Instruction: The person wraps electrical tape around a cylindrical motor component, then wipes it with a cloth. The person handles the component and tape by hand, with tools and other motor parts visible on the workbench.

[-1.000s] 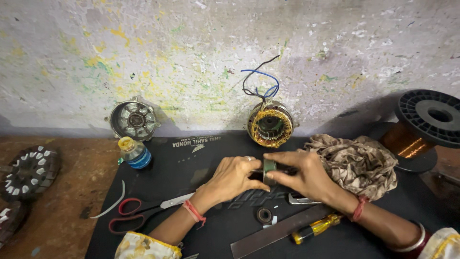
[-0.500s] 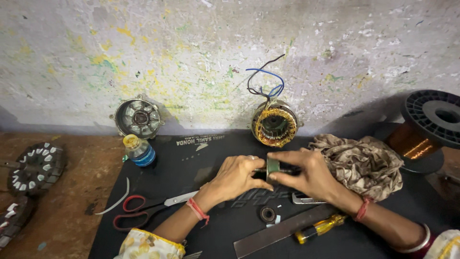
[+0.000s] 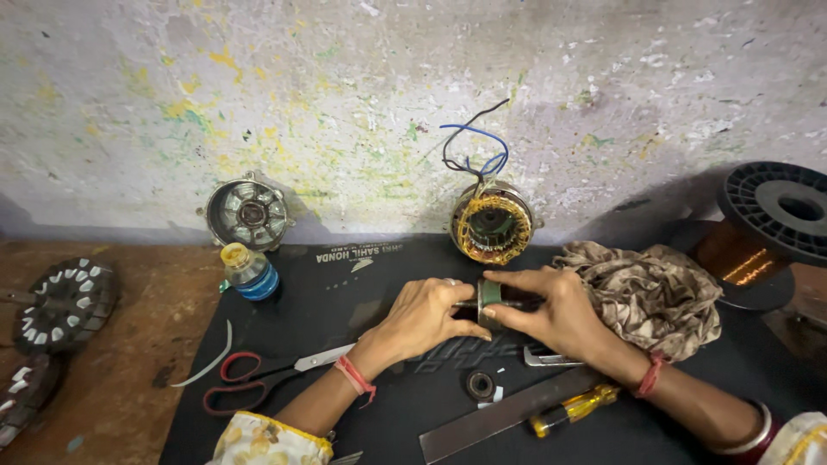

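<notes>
Both hands meet over the middle of the black mat [image 3: 284, 387], working on a small cylindrical part with a green band [image 3: 490, 295]. The left hand [image 3: 426, 314] comes in from the lower left, wrist bent a bit, palm down, fingers curled over the left end of the part, so that grip is closed on it. The right hand [image 3: 556, 310] reaches in from the lower right, thumb on the near side and fingers wrapped across the top, also clamped on the same part. The part sits just above the mat, pinched between the two hands, right in front of the copper-wound stator [image 3: 492, 223] that leans against the wall.

Around them: a crumpled patterned rag [image 3: 655, 293] touches the right hand's back side, red-handled scissors [image 3: 258, 379] lie left of the left forearm, and a yellow-handled screwdriver [image 3: 573, 409] and a flat metal strip [image 3: 508, 415] lie near the right forearm. A small black ring [image 3: 480, 384] sits below the hands. A little blue bottle [image 3: 250, 272] stands at the mat's left edge, and a copper wire spool [image 3: 758, 232] is far right.
</notes>
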